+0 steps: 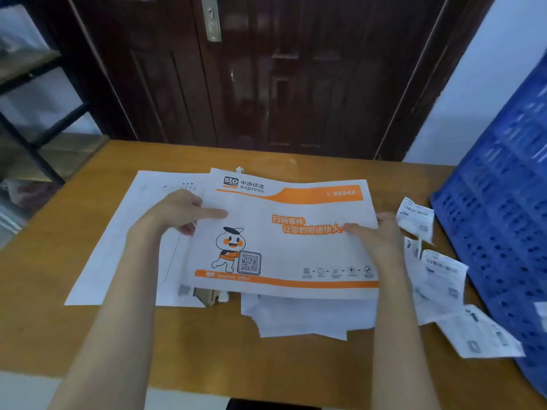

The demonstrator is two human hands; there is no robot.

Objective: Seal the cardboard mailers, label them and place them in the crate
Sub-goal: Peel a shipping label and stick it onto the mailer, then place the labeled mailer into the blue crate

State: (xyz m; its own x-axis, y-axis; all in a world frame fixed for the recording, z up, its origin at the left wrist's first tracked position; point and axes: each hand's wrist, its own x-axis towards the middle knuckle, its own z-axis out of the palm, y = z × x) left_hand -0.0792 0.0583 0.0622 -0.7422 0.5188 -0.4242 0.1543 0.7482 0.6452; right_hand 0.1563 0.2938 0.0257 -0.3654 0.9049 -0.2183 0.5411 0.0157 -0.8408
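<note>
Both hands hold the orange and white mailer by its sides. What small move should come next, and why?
Probably carry the mailer right toward the blue crate. The left hand and right hand grip its side edges, and the loose labels lie beside the crate.

Dark wooden door (266, 84), brass lock plate (211, 19), metal shelf (29, 93), white wall (473, 84)

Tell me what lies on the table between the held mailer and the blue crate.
In the head view, loose white shipping labels lie on the table between the mailer and the blue crate, beside the right hand.
</note>
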